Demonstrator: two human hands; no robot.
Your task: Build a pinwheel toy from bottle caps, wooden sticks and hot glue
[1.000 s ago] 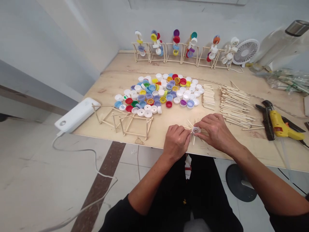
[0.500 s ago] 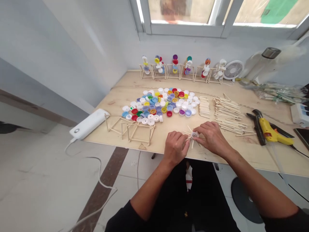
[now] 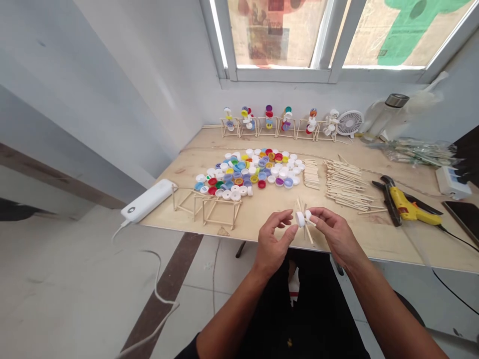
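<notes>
Nearest you, your dark-trousered legs (image 3: 325, 304) sit under the near edge of the plywood tabletop (image 3: 258, 219). Just over that edge, your right hand (image 3: 337, 233) grips a small stick-and-cap wheel (image 3: 307, 228) between thumb and fingers. Its thin wooden sticks splay up and down, and a white bottle cap (image 3: 300, 219) on it faces your left hand (image 3: 272, 240). That hand is unclenched and holds nothing, its fingers loosely curled and parted from the thumb; you have the thumb tip right by the cap, though whether they touch cannot be told.

A little farther on, to your left, stand two stick frames (image 3: 222, 214), with a white power bank (image 3: 147, 201) beside them trailing a white cable. To your right lie a yellow hot glue gun (image 3: 406, 205) and a dark phone (image 3: 464, 217).

Beyond your hands spreads a heap of bottle caps (image 3: 262, 184), mostly white, with blue, red, yellow and green among them. Right of it are a small stack of sticks (image 3: 311, 174) and a larger pile of sticks (image 3: 346, 185).

At the back, six frames carrying colored cap wheels (image 3: 269, 114) line the wall, next to a white fan (image 3: 350, 123) and a clear bottle (image 3: 374, 122). Above is a paper-covered window (image 3: 277, 37).
</notes>
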